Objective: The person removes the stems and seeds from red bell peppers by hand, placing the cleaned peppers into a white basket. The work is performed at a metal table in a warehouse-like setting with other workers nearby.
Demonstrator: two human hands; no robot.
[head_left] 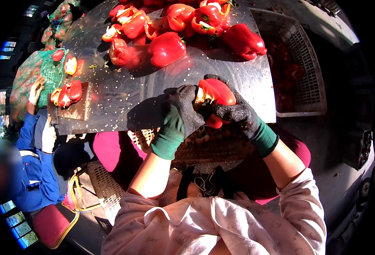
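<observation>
Both my hands wear green gloves with black coated palms and fingers. Between them, at the near edge of the metal table (123, 102), is an opened red bell pepper (218, 91) with its pale inside showing on the left. My left hand (186, 106) closes on the pepper's left side, and my right hand (238, 112) grips it from the right. A red piece of it shows below my fingers. Farther up the table lie whole red bell peppers (167, 49) and several cut-open ones (134, 25). Most of my fingertips are hidden behind the pepper.
To the right stands a pale plastic crate (313, 80) with red pieces inside. Below the table edge, another crate (143, 138) holds scraps. At left a co-worker in blue (36, 170) sits by a board (85, 102) with cut peppers and a green mesh sack (34, 76).
</observation>
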